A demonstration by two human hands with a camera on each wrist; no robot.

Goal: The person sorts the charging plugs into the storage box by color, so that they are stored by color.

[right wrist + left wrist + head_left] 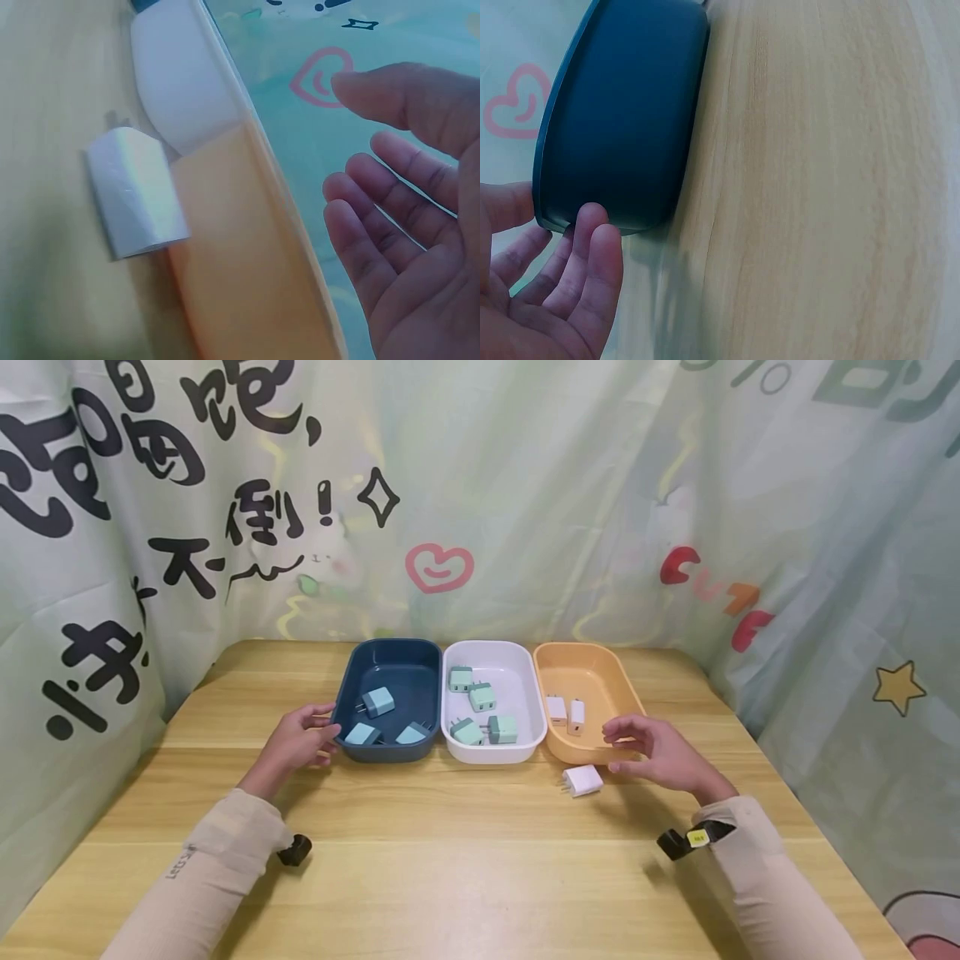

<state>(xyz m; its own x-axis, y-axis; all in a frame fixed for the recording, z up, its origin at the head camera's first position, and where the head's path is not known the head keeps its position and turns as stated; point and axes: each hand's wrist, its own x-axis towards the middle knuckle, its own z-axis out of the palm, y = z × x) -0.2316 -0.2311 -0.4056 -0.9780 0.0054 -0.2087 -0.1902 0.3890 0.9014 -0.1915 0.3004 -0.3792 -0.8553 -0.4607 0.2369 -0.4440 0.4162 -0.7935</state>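
My left hand [300, 737] is at the left side of the dark blue tray [397, 653], its loosely bent fingers [598, 262] right at the outer wall and the thumb by the rim. Three blue charger plugs lie in that tray, one of them a blue plug [377, 702] farther back. Over the right front corner of the orange tray [600, 672] hovers my right hand [660, 753], fingers relaxed and nothing held. Close to its thumb, a white charger plug [582, 781] lies on the table before the orange tray. Inside that tray are two white plugs [576, 717].
Between the blue and orange trays stands a white tray [517, 664] holding several mint-green plugs [482, 697]. All three trays sit side by side on a wooden table [450, 860]. A printed curtain [525, 485] hangs behind and at both sides.
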